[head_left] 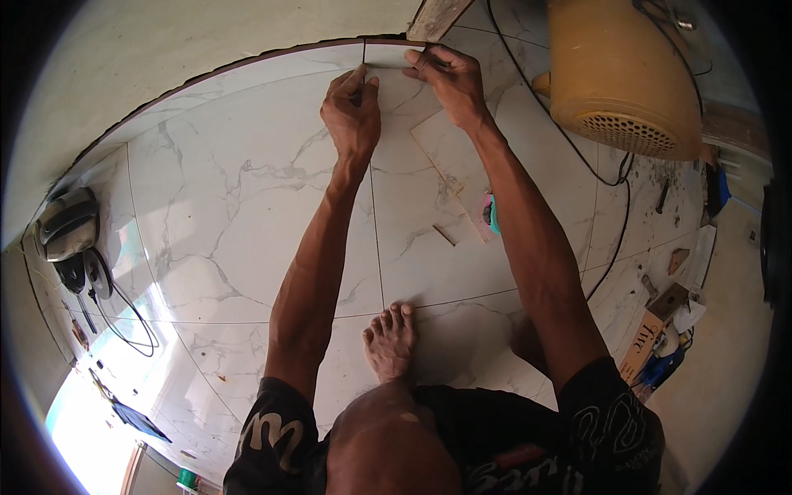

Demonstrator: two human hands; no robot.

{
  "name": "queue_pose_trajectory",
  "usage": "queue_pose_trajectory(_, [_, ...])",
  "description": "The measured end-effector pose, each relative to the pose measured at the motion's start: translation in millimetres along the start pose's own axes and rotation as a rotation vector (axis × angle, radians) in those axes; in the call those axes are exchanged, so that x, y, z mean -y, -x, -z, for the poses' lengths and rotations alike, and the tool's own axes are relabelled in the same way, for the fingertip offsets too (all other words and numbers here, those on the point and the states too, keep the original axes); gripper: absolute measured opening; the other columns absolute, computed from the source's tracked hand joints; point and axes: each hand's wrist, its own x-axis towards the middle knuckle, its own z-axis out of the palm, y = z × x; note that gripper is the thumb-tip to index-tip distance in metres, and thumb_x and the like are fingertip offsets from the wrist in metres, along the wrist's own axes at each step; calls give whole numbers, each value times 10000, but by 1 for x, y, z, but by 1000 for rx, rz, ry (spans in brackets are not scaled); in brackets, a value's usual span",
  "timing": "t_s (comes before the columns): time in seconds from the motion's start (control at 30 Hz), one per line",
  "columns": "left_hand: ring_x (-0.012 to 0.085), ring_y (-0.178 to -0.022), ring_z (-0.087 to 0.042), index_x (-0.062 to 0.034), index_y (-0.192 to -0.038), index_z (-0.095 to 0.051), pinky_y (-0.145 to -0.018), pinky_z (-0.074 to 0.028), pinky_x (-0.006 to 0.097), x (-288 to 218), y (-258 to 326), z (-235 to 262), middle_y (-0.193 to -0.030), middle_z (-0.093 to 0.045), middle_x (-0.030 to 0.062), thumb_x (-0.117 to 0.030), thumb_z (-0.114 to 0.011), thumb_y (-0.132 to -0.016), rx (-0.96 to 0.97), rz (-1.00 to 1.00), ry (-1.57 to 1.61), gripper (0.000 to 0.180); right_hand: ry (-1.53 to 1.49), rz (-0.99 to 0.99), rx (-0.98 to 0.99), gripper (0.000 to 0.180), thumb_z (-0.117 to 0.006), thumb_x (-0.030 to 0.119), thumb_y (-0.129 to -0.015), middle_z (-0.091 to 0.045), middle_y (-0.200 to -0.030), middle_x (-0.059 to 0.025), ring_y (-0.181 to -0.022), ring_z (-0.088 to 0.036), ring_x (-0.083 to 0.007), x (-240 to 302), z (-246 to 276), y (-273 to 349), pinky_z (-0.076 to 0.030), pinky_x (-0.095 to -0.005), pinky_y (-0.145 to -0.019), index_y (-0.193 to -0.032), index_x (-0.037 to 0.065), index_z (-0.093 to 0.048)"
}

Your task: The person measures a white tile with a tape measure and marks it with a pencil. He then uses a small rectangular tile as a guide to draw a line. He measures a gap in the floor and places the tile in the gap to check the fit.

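Observation:
Along the foot of the wall runs a row of white marbled skirting tiles [272,70]. My right hand [452,82] grips a short piece of skirting tile [388,56] near its right end, thumb on the front face and fingers at the top edge. My left hand [352,115] is pinched closed just below the dark upright joint between this piece and the longer row. Whatever sits between its fingertips is too small to make out. A marbled tile offcut [441,165] lies on the floor tiles [239,214], beside my right forearm.
A large yellow tub [627,74] with a perforated end stands right, beside a black cable [528,91]. A corded power tool [70,227] sits left. A thin brown stick [444,235] and a teal-and-pink object [492,214] lie near my right forearm. A cardboard box [643,346] stands right.

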Motion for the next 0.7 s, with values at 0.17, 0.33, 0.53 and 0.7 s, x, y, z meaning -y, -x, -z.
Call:
queue_pose_trajectory(0.17, [213,-832,-710,-13,-1183,-762,-799,-568,326,-3,-3,-1,-1144,-737,164,-158,-755,-912,6,18,12,308,23,36,-7,214,-702,128,-998,-728,-1061,-89,-980,-707,-177,4,0,-1,-633,-353,-936,-1122,-45,-722])
queue_pose_trajectory(0.33, [227,-907,-726,13,-1195,-747,-845,-579,342,-21,0,12,-1120,-748,167,-215,-752,-938,1,83,61,343,108,39,-67,255,-707,187,-1001,-730,-1040,-68,-960,-703,-156,19,7,11,-635,-323,-855,-1135,-28,-731])
queue_pose_trajectory(0.53, [219,-982,-721,30,-1202,-738,-857,-576,349,-63,36,45,-1105,-761,153,-262,-757,-953,201,254,174,384,211,-297,-67,356,-742,315,-975,-718,-874,-14,-737,-643,-88,61,-3,77,-563,-264,-606,-1119,-10,-759])
queue_pose_trajectory(0.7, [201,-886,-718,9,-1145,-768,-790,-581,335,-53,91,78,-991,-751,141,-214,-787,-919,232,317,66,318,270,-461,-92,345,-740,275,-968,-718,-824,-78,-727,-656,-118,50,-24,141,-566,-297,-647,-1067,-55,-747])
